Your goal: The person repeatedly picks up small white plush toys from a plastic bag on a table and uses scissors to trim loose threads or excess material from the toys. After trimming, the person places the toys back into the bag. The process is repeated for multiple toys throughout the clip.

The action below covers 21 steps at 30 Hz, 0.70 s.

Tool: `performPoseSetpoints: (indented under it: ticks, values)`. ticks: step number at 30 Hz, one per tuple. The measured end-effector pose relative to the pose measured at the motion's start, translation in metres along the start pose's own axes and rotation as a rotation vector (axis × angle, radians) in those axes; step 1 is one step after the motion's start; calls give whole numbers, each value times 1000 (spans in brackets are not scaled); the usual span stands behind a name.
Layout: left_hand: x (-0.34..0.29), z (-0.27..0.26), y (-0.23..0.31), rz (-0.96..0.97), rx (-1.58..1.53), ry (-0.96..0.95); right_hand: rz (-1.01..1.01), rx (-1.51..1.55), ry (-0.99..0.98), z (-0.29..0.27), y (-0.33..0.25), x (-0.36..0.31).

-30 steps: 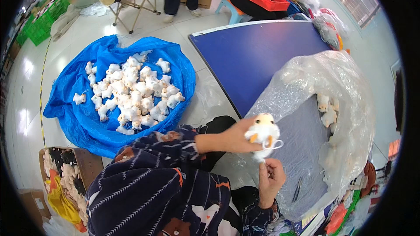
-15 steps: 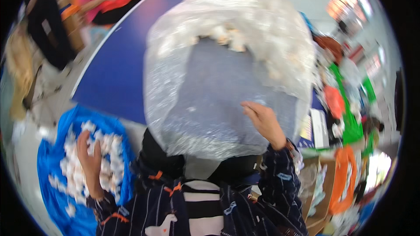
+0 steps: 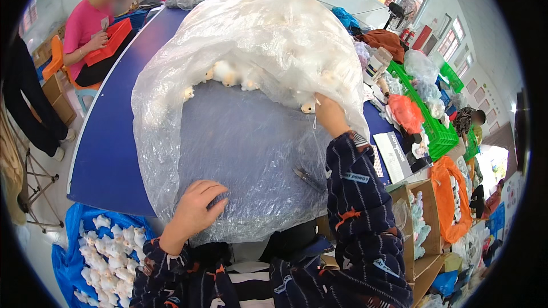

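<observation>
A large clear plastic bag (image 3: 165,88) lies open on the blue table, bulging at the back with small white plush toys (image 3: 229,74). At its right inner side, my right hand (image 3: 332,116) is closed on a small white plush toy (image 3: 308,107) with a dark eye; a thin white loop hangs below the fingers. My left hand (image 3: 197,208) hovers at the bag's near left edge, fingers bent, thumb apart, nothing visible in it. Small black thread snips (image 3: 308,178) lie on the plastic near my right forearm.
A blue bag of white plush toys (image 3: 108,256) stands low at the left. Rightward are a white box (image 3: 393,155), a green crate (image 3: 442,140), a cardboard box (image 3: 425,222) and an orange bag (image 3: 451,225). A person in pink (image 3: 85,28) sits far left holding a red tray (image 3: 111,40).
My left hand has moved from over the blue bag to the clear bag's near edge. My right hand has reached farther in and taken hold of a plush toy. The view has tilted up.
</observation>
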<state>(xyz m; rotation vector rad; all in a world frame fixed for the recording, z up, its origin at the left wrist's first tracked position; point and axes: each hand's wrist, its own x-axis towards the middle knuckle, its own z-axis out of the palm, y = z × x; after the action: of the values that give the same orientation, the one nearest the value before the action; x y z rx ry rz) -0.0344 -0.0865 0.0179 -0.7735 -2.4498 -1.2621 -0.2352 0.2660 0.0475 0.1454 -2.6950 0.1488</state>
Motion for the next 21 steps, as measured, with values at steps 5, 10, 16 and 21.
performPoseSetpoints:
  ticks: [5, 10, 16, 21]
  values:
    - [-10, 1, -15, -134, -52, 17, -195, 311, 368, -27, -9, 31]
    - [-11, 4, -22, -121, -37, 23, -30, 70, 27, 10, -9, 11]
    - [-11, 3, -19, -97, -27, 0, 19, -27, -28, 31, -9, 11]
    - [-14, 0, -13, -86, -46, 3, -55, -444, 103, 63, -11, 4]
